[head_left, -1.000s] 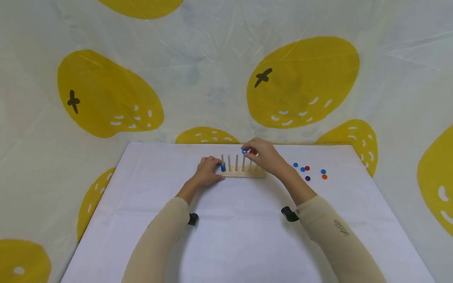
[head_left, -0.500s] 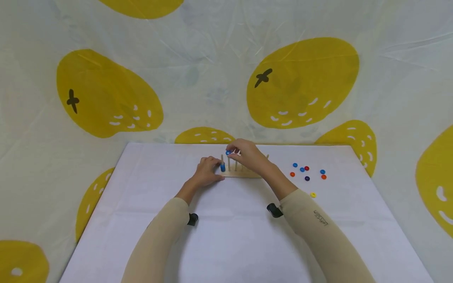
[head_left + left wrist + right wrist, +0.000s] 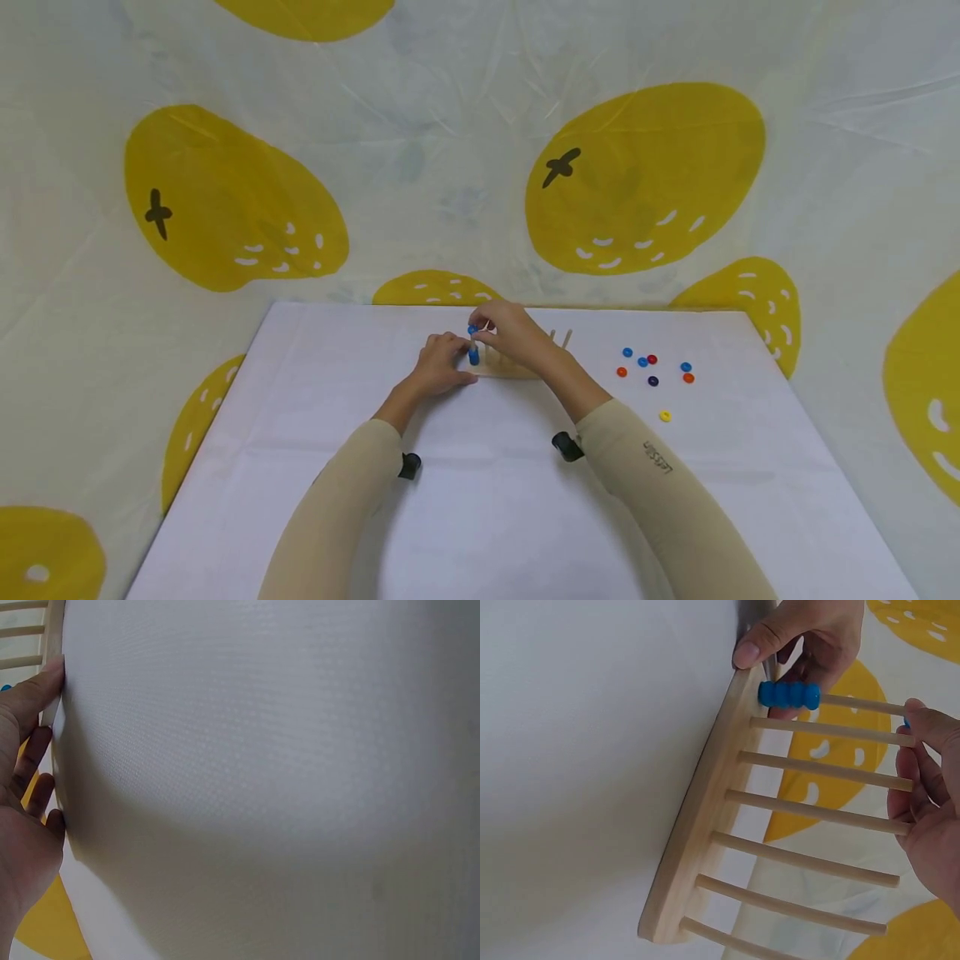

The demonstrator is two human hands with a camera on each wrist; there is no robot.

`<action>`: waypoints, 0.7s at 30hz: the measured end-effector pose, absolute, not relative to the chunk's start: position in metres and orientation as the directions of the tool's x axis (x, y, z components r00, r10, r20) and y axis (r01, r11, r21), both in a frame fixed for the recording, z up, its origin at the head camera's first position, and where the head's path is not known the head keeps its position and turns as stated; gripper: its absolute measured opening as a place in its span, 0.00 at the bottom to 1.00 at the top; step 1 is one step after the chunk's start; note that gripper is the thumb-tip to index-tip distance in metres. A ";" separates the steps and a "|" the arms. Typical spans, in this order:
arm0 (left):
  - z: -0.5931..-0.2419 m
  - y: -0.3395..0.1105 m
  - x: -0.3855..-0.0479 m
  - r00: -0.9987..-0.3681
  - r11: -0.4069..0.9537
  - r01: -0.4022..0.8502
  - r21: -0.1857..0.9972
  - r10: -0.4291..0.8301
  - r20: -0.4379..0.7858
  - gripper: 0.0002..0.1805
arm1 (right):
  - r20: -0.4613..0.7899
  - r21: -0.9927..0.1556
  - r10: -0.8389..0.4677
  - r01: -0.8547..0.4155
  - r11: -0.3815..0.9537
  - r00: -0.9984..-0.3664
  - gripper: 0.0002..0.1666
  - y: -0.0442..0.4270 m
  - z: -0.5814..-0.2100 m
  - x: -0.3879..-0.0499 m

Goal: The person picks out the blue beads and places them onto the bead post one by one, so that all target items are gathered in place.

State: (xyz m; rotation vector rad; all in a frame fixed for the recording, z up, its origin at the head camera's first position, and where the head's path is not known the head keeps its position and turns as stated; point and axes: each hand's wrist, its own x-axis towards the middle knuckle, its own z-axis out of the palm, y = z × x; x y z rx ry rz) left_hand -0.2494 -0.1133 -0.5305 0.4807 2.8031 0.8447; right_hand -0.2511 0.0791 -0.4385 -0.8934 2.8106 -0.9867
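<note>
A wooden base (image 3: 682, 840) carries a row of several upright pegs. Blue rings (image 3: 789, 695) are stacked at the foot of the leftmost peg, next to the left hand. That left hand (image 3: 438, 364) grips the base's left end, thumb at the front edge, as the right wrist view also shows (image 3: 810, 634). My right hand (image 3: 517, 337) pinches a blue ring (image 3: 472, 330) at the top of the leftmost peg; its fingers cover most of the ring in the right wrist view. Whether the peg is through the ring, I cannot tell.
Right of the base, loose rings lie on the white table (image 3: 480, 517): several blue and red-orange ones, a dark one (image 3: 653, 381) and, nearer the front, a yellow one (image 3: 665, 416). A cloth with yellow patterns (image 3: 645, 175) hangs behind the table.
The right hand has moved left along the pegs with the blue ring, from around the middle pegs to the leftmost one. Rings its arm had covered now show. The left hand has stayed put.
</note>
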 end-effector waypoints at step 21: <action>-0.532 -0.113 -0.251 -0.932 0.792 0.252 0.556 0.353 -0.081 0.34 | 0.116 -0.542 -0.545 -0.513 0.666 -0.830 0.14 0.079 -0.437 -0.252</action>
